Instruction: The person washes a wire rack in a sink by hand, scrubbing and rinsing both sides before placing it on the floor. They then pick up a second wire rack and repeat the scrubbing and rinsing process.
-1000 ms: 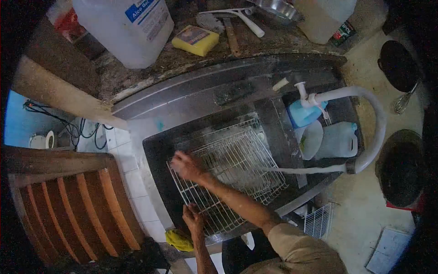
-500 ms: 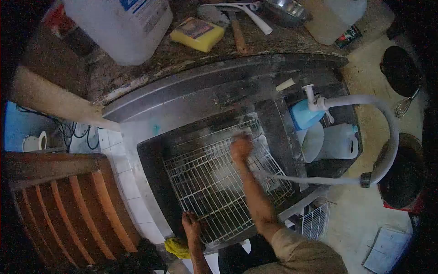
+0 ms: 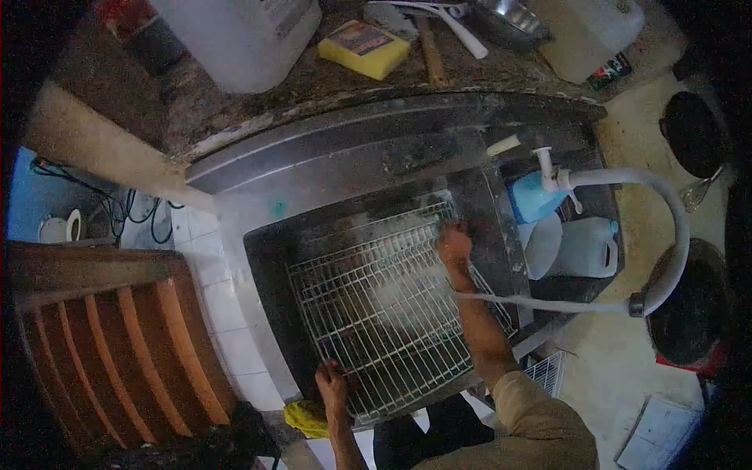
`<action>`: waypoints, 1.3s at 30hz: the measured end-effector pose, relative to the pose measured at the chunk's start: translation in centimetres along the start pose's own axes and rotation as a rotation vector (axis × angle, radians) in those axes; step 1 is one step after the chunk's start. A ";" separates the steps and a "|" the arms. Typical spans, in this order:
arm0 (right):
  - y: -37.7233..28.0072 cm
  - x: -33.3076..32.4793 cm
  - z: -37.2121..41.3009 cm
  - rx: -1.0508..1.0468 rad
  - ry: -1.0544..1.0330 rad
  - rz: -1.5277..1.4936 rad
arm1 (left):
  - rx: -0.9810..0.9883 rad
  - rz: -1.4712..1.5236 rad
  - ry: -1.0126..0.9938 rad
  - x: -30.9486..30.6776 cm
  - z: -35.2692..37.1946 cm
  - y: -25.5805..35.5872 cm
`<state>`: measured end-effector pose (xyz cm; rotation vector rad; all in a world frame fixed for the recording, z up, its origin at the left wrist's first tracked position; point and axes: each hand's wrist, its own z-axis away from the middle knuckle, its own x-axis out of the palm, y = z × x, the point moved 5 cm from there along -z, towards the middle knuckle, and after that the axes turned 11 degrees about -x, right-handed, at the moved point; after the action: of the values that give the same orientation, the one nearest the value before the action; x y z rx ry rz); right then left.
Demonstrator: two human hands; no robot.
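A metal wire rack (image 3: pixel 376 329) lies tilted inside the dark sink basin (image 3: pixel 270 274). My left hand (image 3: pixel 331 382) is closed at the rack's near left edge, its fingers curled round the wire. Over the rack's upper right part is my right hand (image 3: pixel 454 241), blurred and closed; what it holds, if anything, cannot be made out. A pale hose (image 3: pixel 548 304) ends beside my right forearm, above the rack. White, blurry patches, perhaps water or foam, show beneath the wires.
A yellow sponge (image 3: pixel 364 48) and a large whitish container (image 3: pixel 239 39) stand on the back counter. Right of the basin are a blue bottle (image 3: pixel 536 197) and a clear jug (image 3: pixel 583 247). A yellow cloth (image 3: pixel 306 419) hangs at the near left corner. Dark pans lie at right.
My right hand has moved right across the rack, towards its upper right edge. My left hand stays at the near left edge. The whole view has shifted slightly.
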<state>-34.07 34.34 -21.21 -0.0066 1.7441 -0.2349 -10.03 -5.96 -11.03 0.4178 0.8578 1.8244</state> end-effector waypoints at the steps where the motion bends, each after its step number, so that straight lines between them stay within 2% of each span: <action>1: 0.9 -0.2 0.0 0.152 -0.098 0.084 | -0.060 -0.095 -0.011 0.8 1.1 2.7; 2: -0.1 -0.1 -0.1 0.258 -0.164 0.114 | -0.119 -0.190 -0.022 1.2 1.8 3.9; 4: -6.4 0.4 0.8 0.272 -0.220 0.014 | -0.267 -0.041 -0.037 0.8 0.7 1.5; 6: -15.5 0.1 2.8 0.209 -0.224 -0.136 | -0.233 0.009 -0.074 0.8 0.9 1.7; 7: -20.0 0.0 3.8 0.179 -0.230 -0.213 | -0.131 -0.014 -0.102 1.2 1.3 2.7; 8: -24.9 0.7 5.2 -0.081 -0.311 -0.133 | -0.058 -0.116 -0.116 1.1 1.0 2.7; 10: -30.9 0.2 8.6 -0.360 -0.345 -0.214 | 0.097 -0.312 -0.124 0.7 0.5 2.7; 11: -32.2 -0.7 10.3 -0.468 -0.355 -0.279 | -0.001 -0.259 -0.137 0.3 -0.1 1.7; 13: -31.8 -3.4 14.1 -0.623 -0.409 -0.417 | -0.212 -0.128 -0.153 -0.3 -0.4 -0.8; 16: -29.2 -10.2 19.0 -0.741 -0.696 -0.534 | -0.032 -0.092 -0.012 -0.6 -1.4 -2.8; 17: -28.6 -11.5 19.8 -0.751 -0.834 -0.526 | 0.138 -0.296 0.073 -2.3 -3.9 -7.6; 18: -28.2 -11.9 20.1 -0.764 -0.950 -0.510 | 0.131 -0.268 0.040 -2.0 -2.4 -5.2; 19: -28.2 -10.0 19.2 -0.826 -0.756 -0.508 | 0.123 -0.244 0.002 -0.9 0.8 0.4; 20: -28.0 -8.2 18.2 -0.872 -0.555 -0.489 | -0.097 -0.193 -0.040 -0.3 0.5 0.3; 21: -28.7 -6.7 16.1 -0.977 -0.236 -0.421 | -0.318 -0.149 -0.067 0.3 0.4 0.2; 23: -29.0 -0.6 11.0 -0.779 -0.408 -0.448 | -0.199 -0.010 -0.102 -0.2 0.8 0.1; 25: -28.0 3.1 11.7 -0.589 -0.717 -0.478 | -0.177 -0.032 -0.070 -0.2 0.9 0.3; 27: -27.1 1.3 15.3 -0.839 -0.382 -0.376 | -0.216 -0.098 -0.082 -0.6 1.2 0.9; 29: -25.5 -6.3 15.3 -0.715 -0.329 -0.680 | -0.278 -0.113 -0.081 -0.5 -0.2 -1.8; 31: -23.4 -9.9 19.9 -0.758 -0.638 -0.611 | -0.184 -0.233 -0.109 -1.3 -0.7 -3.5; 33: -22.5 -14.3 21.2 -0.737 -0.689 -0.724 | -0.077 -0.353 -0.139 -1.2 -1.4 -3.8; 34: -22.8 -14.4 20.3 -0.736 -0.855 -0.674 | -0.022 -0.417 -0.154 -1.0 -1.7 -3.9; 35: -23.0 -14.6 19.5 -0.737 -1.019 -0.612 | -0.049 -0.387 -0.134 -0.8 -1.4 -3.2; 36: -23.5 -12.6 17.0 -0.702 -0.866 -0.578 | -0.076 -0.356 -0.113 -0.5 -1.1 -2.6; 37: -24.2 -9.2 15.1 -0.697 -0.685 -0.543 | -0.185 -0.233 -0.055 -0.1 0.2 0.6; 39: -25.2 -3.3 11.9 -0.691 -0.299 -0.448 | -0.170 -0.387 0.009 -0.2 0.5 -0.3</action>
<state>-25.10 8.31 -15.91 -0.8956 1.4306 0.0555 -9.44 -5.93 -10.91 0.1233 0.7249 1.5249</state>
